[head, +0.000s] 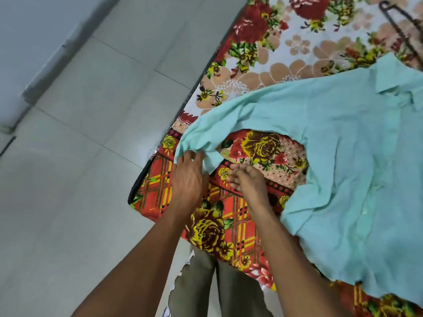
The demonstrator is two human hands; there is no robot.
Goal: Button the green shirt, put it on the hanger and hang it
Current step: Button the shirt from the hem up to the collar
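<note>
The pale green shirt [343,143] lies spread on the flowered bedspread [263,65], collar towards the upper right, front placket with small buttons running down its middle. One long sleeve stretches left to the bed's edge. My left hand [188,177] rests on that sleeve's cuff, fingers pressing the cloth. My right hand [246,179] hovers just right of the cuff with fingers curled and loosely apart, nothing in it. A dark hanger [398,26] lies on the bed at the top right, partly cut off by the frame.
The bed's edge runs diagonally from top centre to bottom left, with pale floor tiles [80,133] beyond it. My legs in grey trousers [206,282] stand against the bed's near corner.
</note>
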